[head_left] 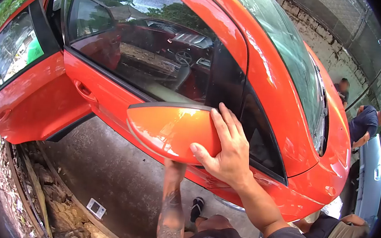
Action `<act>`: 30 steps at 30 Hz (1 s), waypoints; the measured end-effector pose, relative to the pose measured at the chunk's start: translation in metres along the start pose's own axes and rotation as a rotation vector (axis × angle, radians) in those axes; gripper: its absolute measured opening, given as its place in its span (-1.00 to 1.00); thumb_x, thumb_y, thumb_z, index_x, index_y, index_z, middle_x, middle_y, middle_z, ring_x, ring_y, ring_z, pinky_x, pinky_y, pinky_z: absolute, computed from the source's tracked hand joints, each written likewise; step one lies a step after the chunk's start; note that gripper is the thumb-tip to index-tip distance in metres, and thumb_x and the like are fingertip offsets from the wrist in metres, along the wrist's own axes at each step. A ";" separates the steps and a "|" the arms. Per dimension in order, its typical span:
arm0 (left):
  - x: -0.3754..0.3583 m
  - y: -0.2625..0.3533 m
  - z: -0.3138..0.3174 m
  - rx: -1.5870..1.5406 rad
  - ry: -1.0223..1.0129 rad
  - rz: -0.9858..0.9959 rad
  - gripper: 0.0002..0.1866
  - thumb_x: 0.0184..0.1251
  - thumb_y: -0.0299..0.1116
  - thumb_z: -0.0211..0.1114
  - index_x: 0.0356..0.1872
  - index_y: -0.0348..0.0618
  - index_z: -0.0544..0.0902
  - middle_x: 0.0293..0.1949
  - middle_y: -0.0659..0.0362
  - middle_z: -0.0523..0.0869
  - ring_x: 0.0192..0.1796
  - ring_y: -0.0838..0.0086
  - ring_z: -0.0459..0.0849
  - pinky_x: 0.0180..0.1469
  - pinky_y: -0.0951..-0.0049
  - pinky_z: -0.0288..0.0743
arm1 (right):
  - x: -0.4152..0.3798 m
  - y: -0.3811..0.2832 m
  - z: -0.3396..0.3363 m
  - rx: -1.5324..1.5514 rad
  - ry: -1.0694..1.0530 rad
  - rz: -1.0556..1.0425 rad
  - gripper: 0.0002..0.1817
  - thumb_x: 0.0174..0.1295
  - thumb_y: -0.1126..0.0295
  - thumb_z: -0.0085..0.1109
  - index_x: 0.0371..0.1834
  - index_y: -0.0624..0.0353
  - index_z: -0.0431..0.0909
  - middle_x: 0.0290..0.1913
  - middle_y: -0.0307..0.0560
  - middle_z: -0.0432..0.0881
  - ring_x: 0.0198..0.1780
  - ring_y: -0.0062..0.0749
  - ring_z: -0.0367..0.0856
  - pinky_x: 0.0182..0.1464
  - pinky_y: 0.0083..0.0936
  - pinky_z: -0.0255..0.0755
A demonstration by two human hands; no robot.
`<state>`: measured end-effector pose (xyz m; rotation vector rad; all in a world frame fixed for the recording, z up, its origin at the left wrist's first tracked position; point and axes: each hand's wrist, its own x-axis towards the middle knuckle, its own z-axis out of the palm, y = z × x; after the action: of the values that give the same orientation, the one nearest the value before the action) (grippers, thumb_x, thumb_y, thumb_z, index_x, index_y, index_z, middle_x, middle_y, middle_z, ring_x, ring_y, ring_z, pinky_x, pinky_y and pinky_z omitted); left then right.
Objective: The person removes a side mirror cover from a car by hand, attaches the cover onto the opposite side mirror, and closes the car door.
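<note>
An orange-red side mirror housing (170,131) sticks out from the front door of a red car (111,80). My right hand (229,146) lies on the housing's inner end, fingers spread over its top edge and thumb on its face, next to the small triangular window. From below, my left forearm, which bears tattoos, reaches up to the housing's lower edge. The left hand itself is hidden behind the housing, so its fingers cannot be made out.
The car's rear door (32,79) stands open at the left. A white device (96,208) lies by the rubble at lower left. On the right, a person in dark clothes (365,123) bends by a silver-blue panel (371,173); other people are nearby.
</note>
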<state>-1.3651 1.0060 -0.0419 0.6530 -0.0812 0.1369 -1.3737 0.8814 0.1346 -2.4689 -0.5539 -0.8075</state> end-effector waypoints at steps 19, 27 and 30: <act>0.030 0.145 0.158 2.060 -0.768 0.617 -0.35 0.08 0.06 0.36 0.07 -0.26 0.56 0.07 0.08 0.53 0.12 0.17 0.43 0.11 0.06 0.21 | -0.010 0.015 0.001 0.432 0.310 0.309 -0.77 0.14 0.59 0.17 -0.12 0.40 0.62 -0.13 0.14 0.61 -0.20 -0.19 0.67 -0.16 -0.48 0.55; 0.026 0.144 0.158 2.130 -0.797 0.560 -0.32 0.15 0.08 0.30 0.12 -0.32 0.54 0.07 0.03 0.49 0.12 0.12 0.38 0.13 0.02 0.18 | -0.012 0.022 0.002 0.410 0.302 0.276 -0.76 0.04 0.63 0.17 -0.18 0.42 0.62 -0.29 0.11 0.62 -0.35 -0.20 0.64 -0.33 -0.42 0.55; 0.025 0.146 0.158 2.204 -0.844 0.565 -0.33 0.26 0.14 0.18 0.12 -0.31 0.55 0.09 0.04 0.49 0.16 0.13 0.36 0.19 -0.01 0.14 | -0.011 0.027 0.001 0.399 0.258 0.247 -0.75 -0.02 0.62 0.20 -0.21 0.40 0.63 -0.32 0.09 0.61 -0.37 -0.22 0.63 -0.37 -0.42 0.53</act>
<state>-1.3676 1.0269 0.1741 2.8624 -1.0306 0.4903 -1.3682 0.8581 0.1182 -1.9828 -0.2757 -0.8091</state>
